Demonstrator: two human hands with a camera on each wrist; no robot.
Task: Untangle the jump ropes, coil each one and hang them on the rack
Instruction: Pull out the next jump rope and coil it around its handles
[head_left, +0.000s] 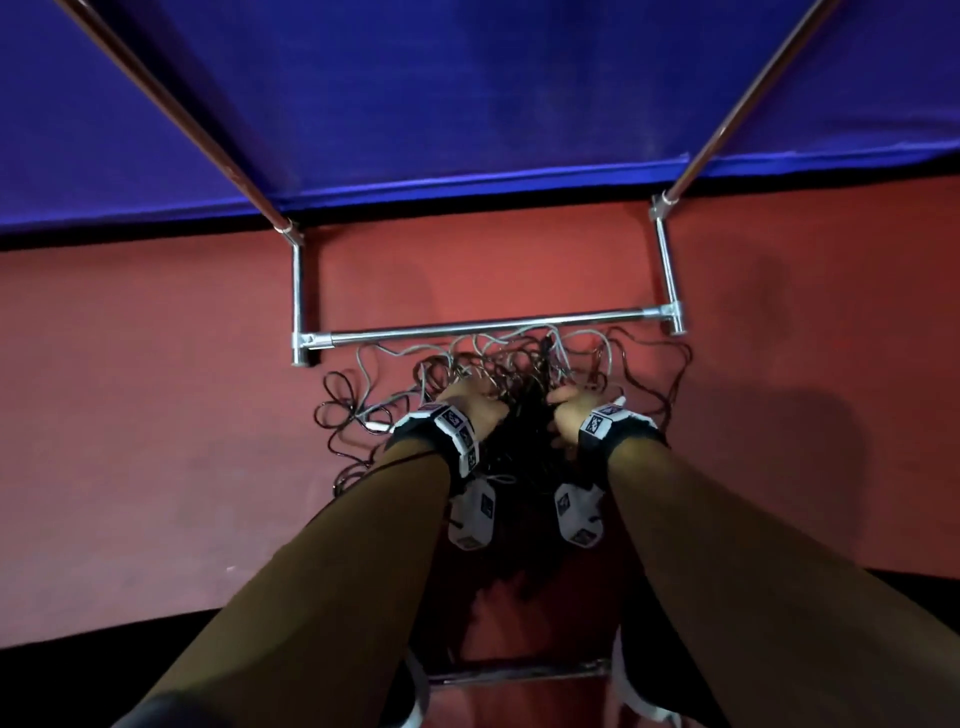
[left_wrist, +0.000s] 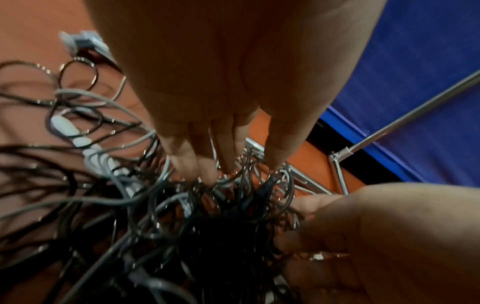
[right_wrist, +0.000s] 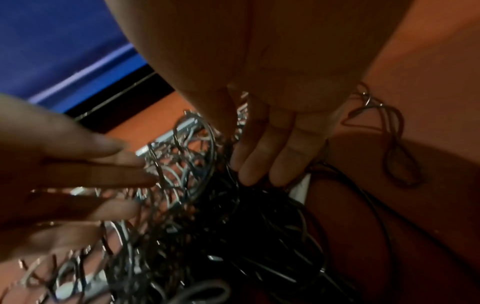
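Both hands (head_left: 519, 410) amid tangled jump ropes (head_left: 498, 364).

Red floor (head_left: 156, 415) meets a blue wall (head_left: 467, 93).

Two hands reach down, side by side, close together.

Both arms stretch forward and down in brown sleeves, each with a black band with white blocks at the wrist. The left hand (head_left: 470, 402) points its fingers (left_wrist: 182, 156) down, mostly straight and close together, with the tips poking in among the jump ropes (head_left: 498, 364). The right hand (head_left: 571, 410) is just beside it with its fingers (right_wrist: 259, 160) also pointing down, a little bent, tips in the same tangle. In the wrist views each hand shows up from the side. I cannot tell if either hand is pinching a rope.
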